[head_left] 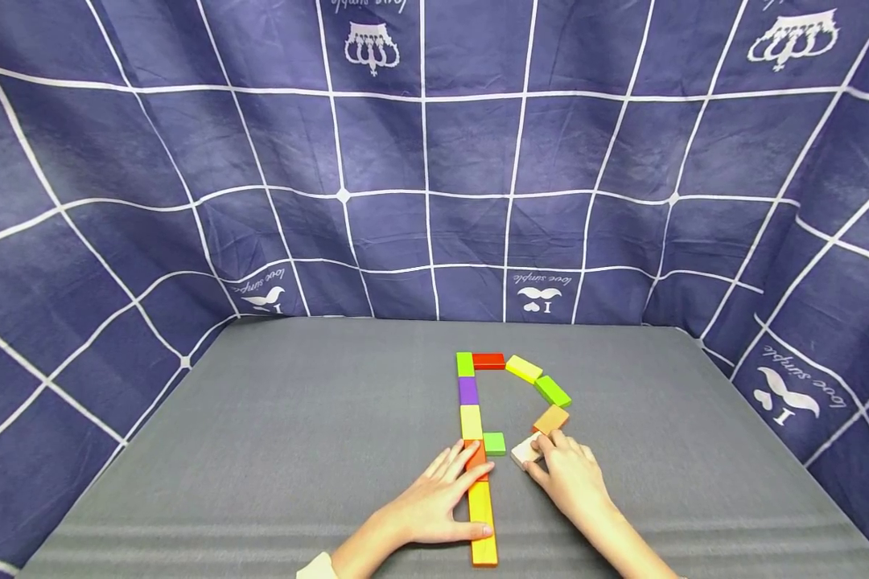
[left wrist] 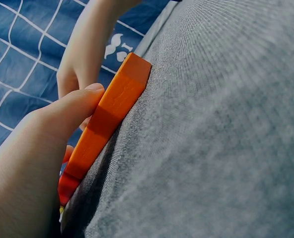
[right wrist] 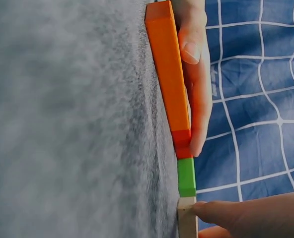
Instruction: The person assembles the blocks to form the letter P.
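Observation:
In the head view my left hand (head_left: 434, 503) rests on a column of blocks, fingers spread over the red-orange block (head_left: 475, 460) and thumb on the long orange-yellow block (head_left: 482, 523). My right hand (head_left: 570, 474) pinches a cream block (head_left: 525, 450) between thumb and fingers, low on the table. A green block (head_left: 494, 444) lies to its left, touching the column. Just above the cream block sits a tan-orange block (head_left: 550, 419). The left wrist view has the thumb pressing the edge of the orange block (left wrist: 114, 96).
Up the column run a yellow block (head_left: 471, 422), a purple block (head_left: 467, 391) and a green block (head_left: 465, 364). Red (head_left: 488, 362), yellow (head_left: 524, 369) and bright green (head_left: 553, 391) blocks curve rightward from its top. A blue gridded curtain (head_left: 471, 233) encloses the grey table (head_left: 319, 410).

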`<state>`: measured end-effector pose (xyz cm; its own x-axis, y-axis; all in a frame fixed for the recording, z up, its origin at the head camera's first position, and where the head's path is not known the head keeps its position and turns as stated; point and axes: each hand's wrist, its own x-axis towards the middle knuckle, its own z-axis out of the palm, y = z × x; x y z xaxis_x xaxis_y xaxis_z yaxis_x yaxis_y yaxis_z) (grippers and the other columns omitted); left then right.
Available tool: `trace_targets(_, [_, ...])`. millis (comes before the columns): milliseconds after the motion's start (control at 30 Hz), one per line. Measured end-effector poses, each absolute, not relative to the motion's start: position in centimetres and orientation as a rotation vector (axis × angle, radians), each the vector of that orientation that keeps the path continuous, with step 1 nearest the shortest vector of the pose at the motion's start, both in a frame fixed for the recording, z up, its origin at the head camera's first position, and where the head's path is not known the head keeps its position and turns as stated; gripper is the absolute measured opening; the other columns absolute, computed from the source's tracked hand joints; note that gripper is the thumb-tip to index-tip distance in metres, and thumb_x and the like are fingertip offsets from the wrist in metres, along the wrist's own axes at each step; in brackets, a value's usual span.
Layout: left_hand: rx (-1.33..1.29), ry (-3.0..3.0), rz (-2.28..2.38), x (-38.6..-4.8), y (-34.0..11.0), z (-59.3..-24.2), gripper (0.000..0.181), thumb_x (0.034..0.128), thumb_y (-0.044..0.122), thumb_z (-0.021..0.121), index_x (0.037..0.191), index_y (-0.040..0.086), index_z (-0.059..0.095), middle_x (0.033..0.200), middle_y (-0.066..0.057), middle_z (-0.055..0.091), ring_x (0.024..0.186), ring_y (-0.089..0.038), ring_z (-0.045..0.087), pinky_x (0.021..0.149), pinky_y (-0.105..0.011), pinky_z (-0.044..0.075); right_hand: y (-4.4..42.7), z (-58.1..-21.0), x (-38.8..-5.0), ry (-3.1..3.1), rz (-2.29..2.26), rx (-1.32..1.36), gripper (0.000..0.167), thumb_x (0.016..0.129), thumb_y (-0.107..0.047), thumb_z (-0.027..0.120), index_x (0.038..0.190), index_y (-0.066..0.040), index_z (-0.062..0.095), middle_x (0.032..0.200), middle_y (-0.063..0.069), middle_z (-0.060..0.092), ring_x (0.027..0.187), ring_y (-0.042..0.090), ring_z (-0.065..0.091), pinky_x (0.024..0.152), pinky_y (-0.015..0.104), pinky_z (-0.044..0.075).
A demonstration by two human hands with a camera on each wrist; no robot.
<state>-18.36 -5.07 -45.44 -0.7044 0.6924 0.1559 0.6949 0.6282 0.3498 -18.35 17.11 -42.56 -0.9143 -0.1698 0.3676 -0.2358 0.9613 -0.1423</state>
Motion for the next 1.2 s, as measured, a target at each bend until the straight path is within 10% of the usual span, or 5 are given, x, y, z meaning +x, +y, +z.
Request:
trace_targets(533, [-1.216, -2.816, -0.636, -17.8, -5.0, -45.9, 0.072, 0.0819, 0.065, 0.044, 0.141, 0.026, 0.031, 0.152, -0.006, 0.018, 0.14, -0.028, 0.018, 0.11, -0.045, 0.025, 16.5, -43.4, -20.0, -2.714, 0.395, 0.168, 0.019, 0.077, -0.031, 0.068, 0.08, -0.013, 0.06, 0.083, 0.004, 0.055, 0.08, 0.025, 0.056, 0.068, 0.041, 0.04])
trace_targets(1200, [-1.221, -2.806, -0.593, -18.4, -5.1, -45.6, 0.072, 0.0816, 0.065, 0.045, 0.141, 0.026, 0.031, 0.152, -0.005, 0.018, 0.14, -0.028, 0.016, 0.111, -0.044, 0.023, 21.8, -42.6, -22.9, -2.894, 0.94, 0.185, 0.036, 0.089, -0.006, 0.052, 0.124, 0.003, 0.051, 0.135, 0.032, 0.031, 0.119, 0.051, 0.04, 0.09, 0.06, 0.039])
